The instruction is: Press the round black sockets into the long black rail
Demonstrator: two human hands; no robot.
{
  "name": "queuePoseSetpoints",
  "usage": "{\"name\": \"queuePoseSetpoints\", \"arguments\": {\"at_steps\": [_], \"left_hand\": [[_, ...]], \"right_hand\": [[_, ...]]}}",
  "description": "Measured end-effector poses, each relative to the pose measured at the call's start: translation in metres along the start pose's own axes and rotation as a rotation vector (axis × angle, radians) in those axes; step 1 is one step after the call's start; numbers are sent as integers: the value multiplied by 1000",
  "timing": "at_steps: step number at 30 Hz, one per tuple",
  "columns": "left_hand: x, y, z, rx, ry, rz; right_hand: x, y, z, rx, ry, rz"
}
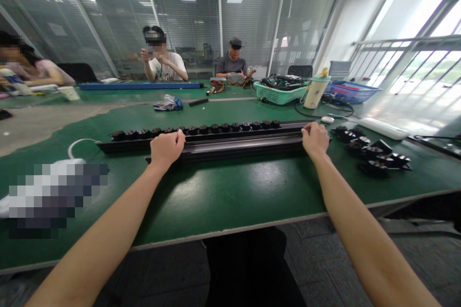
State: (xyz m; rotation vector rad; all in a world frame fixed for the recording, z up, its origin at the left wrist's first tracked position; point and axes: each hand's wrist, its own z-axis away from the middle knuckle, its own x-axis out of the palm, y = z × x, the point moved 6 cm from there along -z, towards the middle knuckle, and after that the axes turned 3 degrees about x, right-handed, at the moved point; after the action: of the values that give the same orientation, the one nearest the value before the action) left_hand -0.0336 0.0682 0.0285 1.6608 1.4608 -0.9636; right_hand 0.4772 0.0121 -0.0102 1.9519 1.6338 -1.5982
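The two hands hold the front rail [245, 147], a long black bar with a shiny strip along it, which is lying across the table [230, 192] in front of the person. The left hand [167, 147] is curled around it near its left end, with the fingers folded in. The right hand [315, 139] pinches it near its right end; the fingertips are partly hidden, so I cannot tell how each finger sits.

Just behind is a rear rail [124, 147], also black, and a row of small black parts [214, 128] stands along it. To the right of the right hand, a group of loose black parts [372, 169] lies on the table. Farther back there are a pair of gloves [168, 103], a green basket [283, 96] filled with dark cables, and a cream cup [312, 94] beside it. Two co-workers sit across the table, and another is at the far left.
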Motion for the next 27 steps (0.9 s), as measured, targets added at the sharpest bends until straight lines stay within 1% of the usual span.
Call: {"name": "queuePoseSetpoints", "arguments": {"at_steps": [11, 18, 27], "left_hand": [[0, 1, 0, -9, -9, 4], [0, 0, 0, -10, -2, 5], [1, 0, 0, -6, -5, 9]], "right_hand": [[-1, 2, -2, 37, -25, 34], [0, 6, -3, 45, 17, 9], [-1, 10, -5, 58, 29, 4]]}}
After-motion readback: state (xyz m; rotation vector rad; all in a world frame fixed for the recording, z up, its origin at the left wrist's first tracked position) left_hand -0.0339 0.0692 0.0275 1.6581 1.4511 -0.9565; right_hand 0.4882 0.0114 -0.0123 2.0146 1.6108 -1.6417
